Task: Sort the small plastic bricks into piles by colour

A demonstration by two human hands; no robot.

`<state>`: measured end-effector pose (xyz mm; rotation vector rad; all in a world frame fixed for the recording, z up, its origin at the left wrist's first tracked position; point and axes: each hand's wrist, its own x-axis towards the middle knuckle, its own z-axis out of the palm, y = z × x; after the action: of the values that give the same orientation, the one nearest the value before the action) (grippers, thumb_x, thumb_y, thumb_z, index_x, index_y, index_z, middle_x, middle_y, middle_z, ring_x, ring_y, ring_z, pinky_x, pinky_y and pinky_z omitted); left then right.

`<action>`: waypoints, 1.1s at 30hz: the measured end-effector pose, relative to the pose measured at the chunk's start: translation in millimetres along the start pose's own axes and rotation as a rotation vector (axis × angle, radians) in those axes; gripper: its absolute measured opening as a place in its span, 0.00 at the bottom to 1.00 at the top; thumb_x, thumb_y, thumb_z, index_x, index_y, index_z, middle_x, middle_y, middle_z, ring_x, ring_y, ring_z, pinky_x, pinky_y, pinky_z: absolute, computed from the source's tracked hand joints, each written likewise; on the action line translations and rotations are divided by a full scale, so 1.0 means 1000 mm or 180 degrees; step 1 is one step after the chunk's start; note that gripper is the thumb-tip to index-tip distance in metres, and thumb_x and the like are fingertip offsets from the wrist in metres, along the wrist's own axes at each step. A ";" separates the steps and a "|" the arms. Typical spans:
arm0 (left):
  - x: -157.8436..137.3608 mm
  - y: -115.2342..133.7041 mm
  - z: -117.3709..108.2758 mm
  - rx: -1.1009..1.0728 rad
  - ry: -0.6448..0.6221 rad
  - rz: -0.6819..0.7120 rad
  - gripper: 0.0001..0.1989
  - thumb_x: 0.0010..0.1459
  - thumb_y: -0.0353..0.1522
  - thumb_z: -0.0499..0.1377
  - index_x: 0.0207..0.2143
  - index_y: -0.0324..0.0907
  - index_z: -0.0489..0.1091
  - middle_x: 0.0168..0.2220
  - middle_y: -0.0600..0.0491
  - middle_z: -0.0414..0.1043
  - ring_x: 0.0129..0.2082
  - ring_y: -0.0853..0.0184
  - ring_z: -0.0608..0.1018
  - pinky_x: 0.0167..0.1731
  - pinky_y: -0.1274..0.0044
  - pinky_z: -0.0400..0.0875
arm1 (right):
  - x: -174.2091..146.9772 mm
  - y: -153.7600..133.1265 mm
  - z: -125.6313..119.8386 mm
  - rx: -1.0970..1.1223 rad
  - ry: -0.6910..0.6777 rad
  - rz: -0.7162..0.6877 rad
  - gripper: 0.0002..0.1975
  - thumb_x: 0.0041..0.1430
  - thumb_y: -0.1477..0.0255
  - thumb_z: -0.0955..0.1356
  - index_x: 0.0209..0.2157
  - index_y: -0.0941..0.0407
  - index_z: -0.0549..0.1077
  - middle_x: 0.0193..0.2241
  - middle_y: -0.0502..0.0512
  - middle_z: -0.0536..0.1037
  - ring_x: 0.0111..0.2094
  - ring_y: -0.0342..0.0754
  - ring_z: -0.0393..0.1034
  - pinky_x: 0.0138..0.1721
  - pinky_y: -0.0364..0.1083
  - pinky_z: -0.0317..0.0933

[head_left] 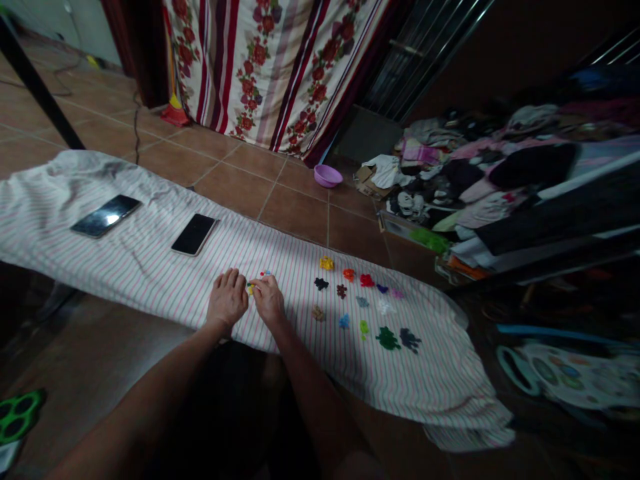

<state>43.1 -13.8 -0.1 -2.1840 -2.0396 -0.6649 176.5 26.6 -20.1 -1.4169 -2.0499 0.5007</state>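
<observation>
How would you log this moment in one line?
left hand: on striped cloth; right hand: at small yellow piece; coloured piles: on cloth

A striped cloth [440, 387] of matt, soft-looking fabric, its surface rumpled into folds at the left end. On this cloth, small pieces [387, 338] in many colours look like plastic; one pale pile [387, 307] appears translucent. Also on the cloth, one phone [106, 216] has a glossy screen throwing back a bright patch of light — a second phone [194, 235] has a smooth, darker face. Beyond the cloth: smooth floor tiles [295, 208] with a faint sheen, a plastic-looking bowl [328, 176], smooth too, and a draped fabric curtain [260, 60].
</observation>
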 end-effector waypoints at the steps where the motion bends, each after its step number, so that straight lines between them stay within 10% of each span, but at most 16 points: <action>1: 0.000 0.000 0.000 -0.0006 -0.0009 -0.0002 0.14 0.61 0.30 0.50 0.45 0.40 0.70 0.55 0.39 0.71 0.58 0.52 0.69 0.57 0.61 0.61 | 0.000 0.000 0.000 0.0035 0.0032 -0.0016 0.13 0.61 0.76 0.66 0.40 0.48 0.79 0.40 0.55 0.72 0.50 0.50 0.69 0.46 0.46 0.69; 12: 0.001 0.002 -0.004 -0.0034 0.0002 0.0007 0.13 0.61 0.30 0.49 0.44 0.39 0.70 0.55 0.39 0.71 0.59 0.51 0.69 0.56 0.61 0.61 | 0.000 0.008 -0.017 0.0759 0.0560 0.0094 0.08 0.62 0.70 0.64 0.39 0.54 0.74 0.38 0.54 0.78 0.32 0.45 0.73 0.39 0.45 0.70; 33: -0.001 -0.004 0.000 0.0142 0.0087 0.0169 0.14 0.62 0.32 0.48 0.44 0.39 0.70 0.54 0.39 0.71 0.56 0.51 0.71 0.53 0.61 0.64 | -0.036 0.051 -0.068 0.0411 0.0990 0.0501 0.10 0.60 0.71 0.63 0.39 0.53 0.75 0.34 0.53 0.78 0.32 0.45 0.73 0.35 0.43 0.67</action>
<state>39.4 -14.6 -1.9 -2.1838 -1.9566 -0.6336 266.9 10.3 -9.0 -1.4825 -1.6421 0.4373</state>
